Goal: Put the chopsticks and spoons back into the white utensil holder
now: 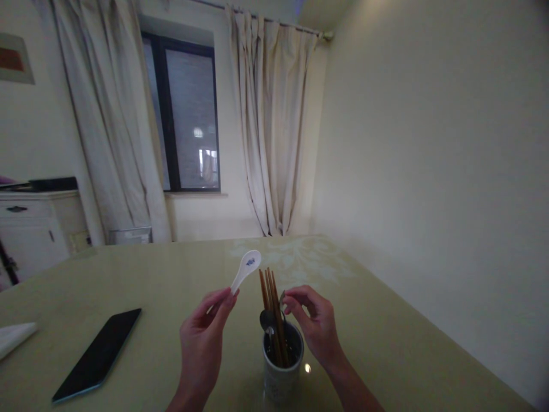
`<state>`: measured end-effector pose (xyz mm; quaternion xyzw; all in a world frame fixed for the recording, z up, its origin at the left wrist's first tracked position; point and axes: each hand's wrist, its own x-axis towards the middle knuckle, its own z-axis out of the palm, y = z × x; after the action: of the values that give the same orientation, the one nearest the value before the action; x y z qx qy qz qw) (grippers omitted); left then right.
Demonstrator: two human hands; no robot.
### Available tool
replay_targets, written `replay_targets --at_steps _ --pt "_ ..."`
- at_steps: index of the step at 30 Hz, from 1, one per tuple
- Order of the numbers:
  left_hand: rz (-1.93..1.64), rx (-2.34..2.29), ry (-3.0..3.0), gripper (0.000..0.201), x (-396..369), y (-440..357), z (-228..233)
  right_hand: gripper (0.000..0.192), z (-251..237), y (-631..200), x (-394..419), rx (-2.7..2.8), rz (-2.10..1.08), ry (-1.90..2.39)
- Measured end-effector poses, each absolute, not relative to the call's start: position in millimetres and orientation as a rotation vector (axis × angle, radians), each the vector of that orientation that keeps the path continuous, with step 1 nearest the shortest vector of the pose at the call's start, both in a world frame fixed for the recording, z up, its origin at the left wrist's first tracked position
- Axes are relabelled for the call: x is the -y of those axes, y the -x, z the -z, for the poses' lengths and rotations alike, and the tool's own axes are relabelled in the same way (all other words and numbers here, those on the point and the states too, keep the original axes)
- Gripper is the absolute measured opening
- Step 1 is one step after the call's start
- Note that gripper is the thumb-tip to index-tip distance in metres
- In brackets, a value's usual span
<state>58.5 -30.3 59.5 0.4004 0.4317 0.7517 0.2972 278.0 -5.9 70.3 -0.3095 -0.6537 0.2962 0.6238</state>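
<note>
A white ceramic soup spoon (250,261) with a blue motif in its bowl is pinched by its handle in my left hand (203,332), raised above the table. On the right, my right hand (315,323) pinches a metal spoon (282,300) at its upper end, over the rim of a grey utensil cup (282,380). The lower part of that spoon is hidden by the cup and its contents. Several brown wooden chopsticks (271,297) stand upright in the cup. Another metal spoon (266,320) leans there, bowl up, toward the left.
A dark tablet or large phone (98,355) lies on the glossy greenish table (171,274) at the left, with a white object (16,336) beyond it at the frame edge. The wall (429,171) runs along the table's right side.
</note>
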Motion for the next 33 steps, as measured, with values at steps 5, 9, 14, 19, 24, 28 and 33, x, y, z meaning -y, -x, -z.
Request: replay_targets --at_steps 5,9,14,19,24,28,33 --pt "-1.910 -0.928 -1.667 0.009 50.9 -80.0 -60.8 0.030 -75.4 -271.8 17.9 1.391 -0.791 0.577" --pt "-1.795 -0.836 -1.900 0.016 55.5 -88.3 -53.8 0.016 -80.3 -271.3 24.6 1.269 -0.796 0.554" --pt "-1.879 -1.106 -1.870 0.018 48.1 -87.2 -41.8 0.025 -84.3 -290.2 7.8 0.962 -0.741 0.568" --pt "-1.718 -1.202 -1.672 0.034 44.3 -98.0 -26.6 0.032 -86.5 -310.2 -6.1 1.069 -0.756 0.663" --pt "-1.535 -1.083 -1.526 0.044 43.3 -105.2 -13.7 0.028 -82.1 -304.0 -0.5 1.567 -0.736 0.756" --pt "-1.545 -1.066 -1.474 0.049 45.1 -107.2 -9.5 0.019 -72.1 -293.9 2.0 1.764 -0.582 0.763" --pt "-1.621 -1.120 -1.464 0.053 41.9 -107.9 -13.5 0.024 -55.7 -288.7 -3.9 1.559 -0.551 0.770"
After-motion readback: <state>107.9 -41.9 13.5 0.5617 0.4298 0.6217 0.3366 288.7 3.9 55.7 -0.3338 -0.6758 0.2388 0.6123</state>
